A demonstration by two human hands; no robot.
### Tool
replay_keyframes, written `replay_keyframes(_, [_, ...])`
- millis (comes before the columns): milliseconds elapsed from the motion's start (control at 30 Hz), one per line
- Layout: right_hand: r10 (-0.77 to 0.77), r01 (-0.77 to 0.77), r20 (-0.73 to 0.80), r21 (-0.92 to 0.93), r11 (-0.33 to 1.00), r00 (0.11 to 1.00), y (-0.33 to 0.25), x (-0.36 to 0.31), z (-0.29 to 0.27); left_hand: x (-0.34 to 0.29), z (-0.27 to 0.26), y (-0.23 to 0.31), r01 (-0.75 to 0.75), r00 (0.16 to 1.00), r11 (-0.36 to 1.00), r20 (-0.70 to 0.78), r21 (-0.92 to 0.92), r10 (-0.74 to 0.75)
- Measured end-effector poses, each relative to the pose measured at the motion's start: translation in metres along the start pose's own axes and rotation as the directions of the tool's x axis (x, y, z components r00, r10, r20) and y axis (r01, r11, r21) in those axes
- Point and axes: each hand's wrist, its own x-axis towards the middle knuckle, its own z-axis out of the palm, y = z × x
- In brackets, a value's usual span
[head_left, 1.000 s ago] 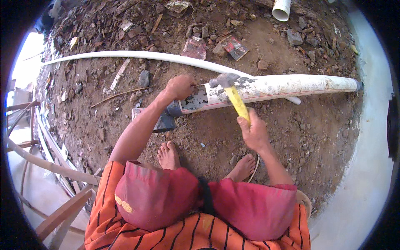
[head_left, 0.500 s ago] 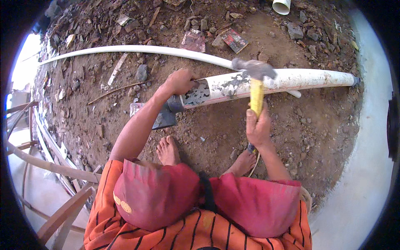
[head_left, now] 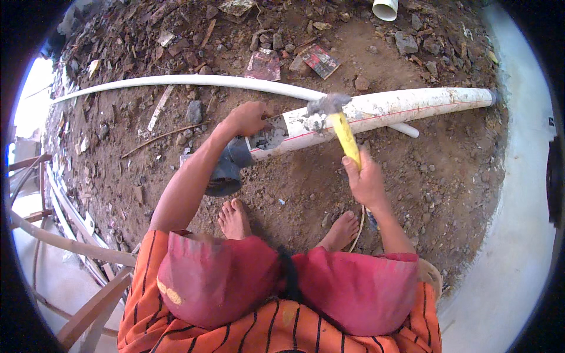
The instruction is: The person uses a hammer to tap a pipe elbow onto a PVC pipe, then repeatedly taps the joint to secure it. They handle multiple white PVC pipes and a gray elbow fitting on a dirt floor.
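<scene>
A thick white pipe (head_left: pixel 424 106) with a red line lies across the dirt, its wall stained. At its left end sits a dark grey pipe fitting (head_left: pixel 225 174), and beside that a section of the wall looks cut away or coated in grey. My left hand (head_left: pixel 247 117) is closed on the pipe's far edge there, fingertips partly hidden. In my closed right hand (head_left: pixel 366 176) is a hammer (head_left: pixel 346 138) with a yellow handle. Its blurred grey head is over the middle-left of the pipe; whether it touches cannot be told.
A thinner white pipe (head_left: pixel 206 79) runs behind and under the thick one. Stones and rubble (head_left: pixel 406 43) cover the far ground. Wooden poles (head_left: pixel 76 242) stand at the left, and a pale concrete strip (head_left: pixel 494 247) borders the right. My bare feet (head_left: pixel 234 220) are close to the fitting.
The thick pipe has rolled, so its red line sits higher and the fitting's round end shows. The hammer head has shifted left and its handle now leans left.
</scene>
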Motion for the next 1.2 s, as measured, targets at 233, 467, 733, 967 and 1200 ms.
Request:
replay_keyframes(233, [0.089,-0.077,-0.088,0.130,0.989,0.992,-0.001,0.000,0.009,-0.003,0.005,0.015,0.106,0.993,0.989,-0.073,0.108,-0.098])
replay_keyframes(467, [-0.041,0.117,-0.416,0.160,0.980,0.908,-0.010,0.006,-0.002,-0.009,0.005,0.027,0.114,0.989,0.991,-0.106,0.064,-0.107])
replay_keyframes(733, [0.016,-0.027,-0.107,-0.106,0.994,0.994,0.021,-0.004,-0.017,-0.014,0.009,0.029,0.111,0.984,0.989,-0.146,0.093,-0.097])
replay_keyframes(967, [0.142,-0.138,-0.078,0.058,0.989,0.987,0.013,-0.006,-0.016,-0.014,0.004,0.043,0.117,0.986,0.987,-0.130,0.113,-0.102])
replay_keyframes(1200, [0.076,-0.049,-0.182,0.149,0.988,0.980,-0.007,0.009,-0.025,-0.022,0.013,0.037,0.105,0.973,0.994,-0.210,0.035,-0.096])
